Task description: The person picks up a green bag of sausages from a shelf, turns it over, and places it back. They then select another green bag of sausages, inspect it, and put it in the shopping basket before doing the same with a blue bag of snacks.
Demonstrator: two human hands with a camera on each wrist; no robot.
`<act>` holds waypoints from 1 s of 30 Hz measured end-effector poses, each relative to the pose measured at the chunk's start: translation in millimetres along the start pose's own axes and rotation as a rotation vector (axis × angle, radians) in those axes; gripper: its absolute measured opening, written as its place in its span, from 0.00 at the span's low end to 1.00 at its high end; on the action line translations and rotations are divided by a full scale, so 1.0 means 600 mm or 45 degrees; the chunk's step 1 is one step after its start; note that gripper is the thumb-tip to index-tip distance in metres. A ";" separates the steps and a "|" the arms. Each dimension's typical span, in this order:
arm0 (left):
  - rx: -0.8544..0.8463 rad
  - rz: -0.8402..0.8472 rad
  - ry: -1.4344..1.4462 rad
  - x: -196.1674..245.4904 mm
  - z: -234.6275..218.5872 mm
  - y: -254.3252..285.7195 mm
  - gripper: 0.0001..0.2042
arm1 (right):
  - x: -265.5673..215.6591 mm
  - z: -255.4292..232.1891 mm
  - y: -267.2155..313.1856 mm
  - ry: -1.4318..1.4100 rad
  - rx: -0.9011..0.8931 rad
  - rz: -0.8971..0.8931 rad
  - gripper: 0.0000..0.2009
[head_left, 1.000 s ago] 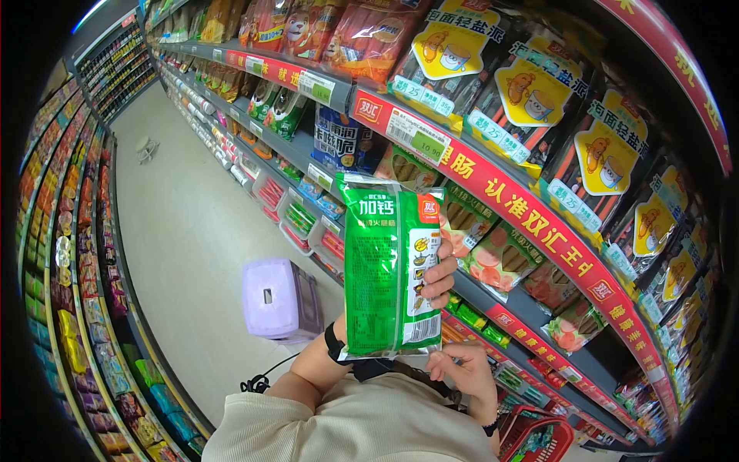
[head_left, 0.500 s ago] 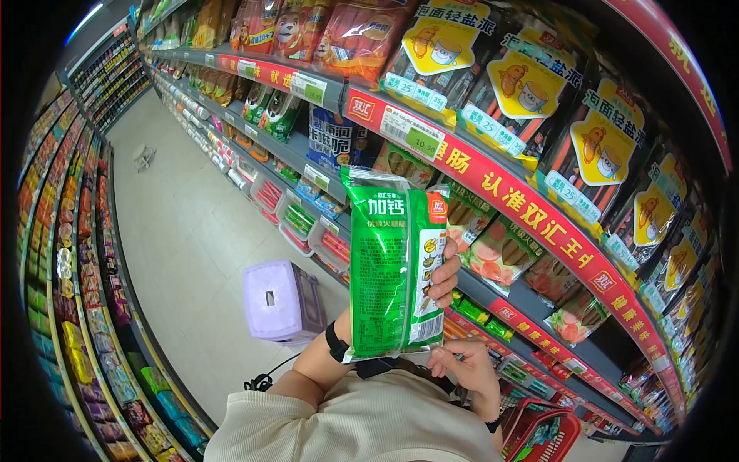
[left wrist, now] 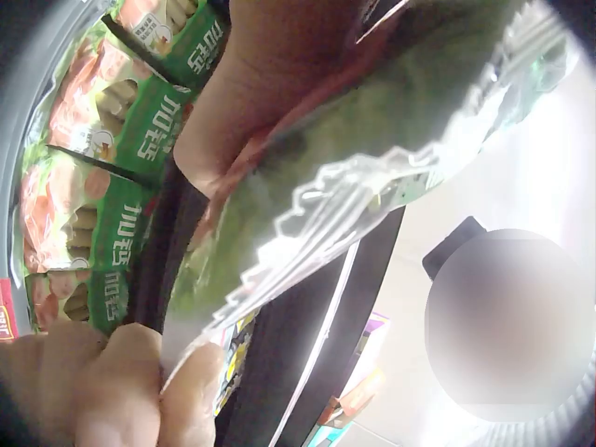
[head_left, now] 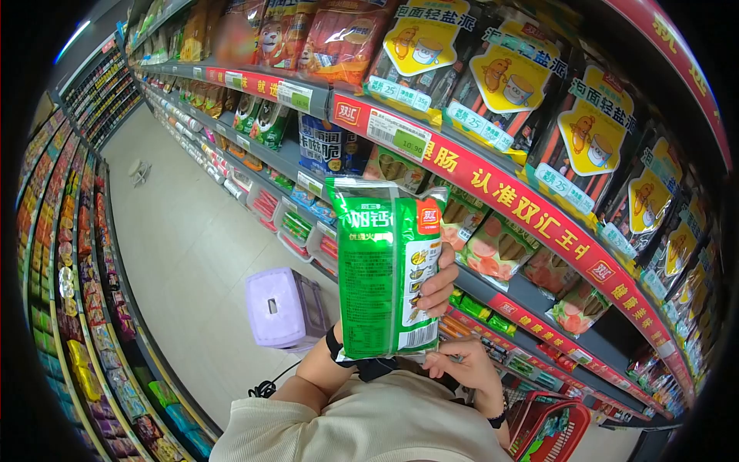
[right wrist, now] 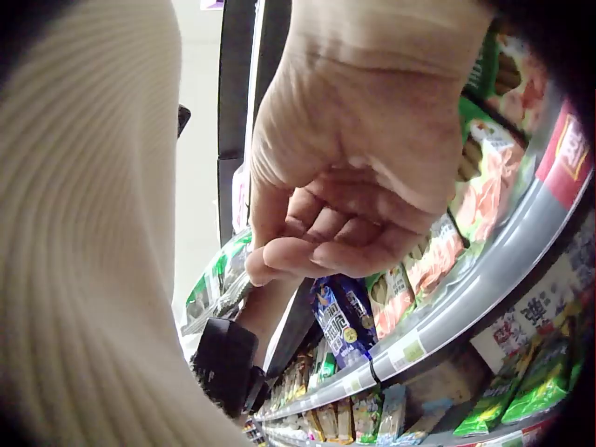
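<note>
**Operator:** Two hands on one item. My left hand (head_left: 436,286) is wrapped round the right edge of the green sausage pack (head_left: 382,269), fingers curled over the front, holding it upright at 12 o'clock from my chest. My right hand (head_left: 464,368) pinches the pack's bottom seal at about 5 o'clock from its centre; the right wrist view shows those fingers bent together on the foil.

**Checker:** How should the hold be kept sound?

**Operator:** Judgement: keep the left fingers off the printed panel so it stays readable, and let the right pinch only steady the seal, not crease it. The film looks slick and crinkled in the left wrist view, so a firm side grip seems better than a fingertip one.

**Checker:** Edges and clearance?

**Operator:** Red shelf rail (head_left: 531,212) runs just behind the pack, from 11 o'clock to 4 o'clock, with hanging packets near the pack's top corner. Open aisle floor (head_left: 185,254) lies at 9 to 10 o'clock. Purple stool (head_left: 281,308) stands at 8 o'clock, apart from my elbow. Red basket (head_left: 548,427) sits at 5 o'clock, near my right wrist. Free room, as I judge it, is leftward and toward me
</note>
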State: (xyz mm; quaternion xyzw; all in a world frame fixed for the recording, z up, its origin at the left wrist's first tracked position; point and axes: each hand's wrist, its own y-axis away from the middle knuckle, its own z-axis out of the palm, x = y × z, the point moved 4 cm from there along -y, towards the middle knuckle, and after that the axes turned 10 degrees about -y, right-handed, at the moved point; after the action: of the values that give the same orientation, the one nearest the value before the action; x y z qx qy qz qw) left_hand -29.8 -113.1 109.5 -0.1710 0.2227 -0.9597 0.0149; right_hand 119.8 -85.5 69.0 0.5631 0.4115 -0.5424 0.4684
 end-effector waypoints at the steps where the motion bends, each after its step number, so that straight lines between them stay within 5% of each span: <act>1: -0.002 -0.009 0.004 -0.001 0.002 0.000 0.20 | -0.003 0.000 0.000 -0.002 0.010 -0.001 0.10; 17: -0.109 0.006 0.218 -0.002 0.028 -0.006 0.16 | -0.012 0.008 0.003 0.116 -0.035 -0.302 0.07; 21: -0.190 0.055 0.274 -0.009 0.002 -0.005 0.22 | -0.025 0.010 0.005 0.026 -0.044 -0.212 0.08; 23: 0.110 0.119 -0.072 -0.005 0.003 -0.002 0.25 | -0.021 0.010 0.006 0.013 -0.039 -0.229 0.09; 24: -0.164 0.143 -0.037 -0.008 -0.005 -0.012 0.30 | -0.019 0.009 0.006 0.009 -0.060 -0.257 0.08; 30: -0.094 0.078 -0.018 -0.017 -0.035 -0.013 0.30 | -0.013 0.009 0.008 -0.021 -0.074 -0.280 0.07</act>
State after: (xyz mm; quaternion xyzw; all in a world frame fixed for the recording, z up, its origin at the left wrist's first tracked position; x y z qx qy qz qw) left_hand -26.7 -96.1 91.8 -0.1712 0.2630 -0.9487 0.0395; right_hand 122.7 -91.3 77.4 0.4964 0.4825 -0.5830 0.4254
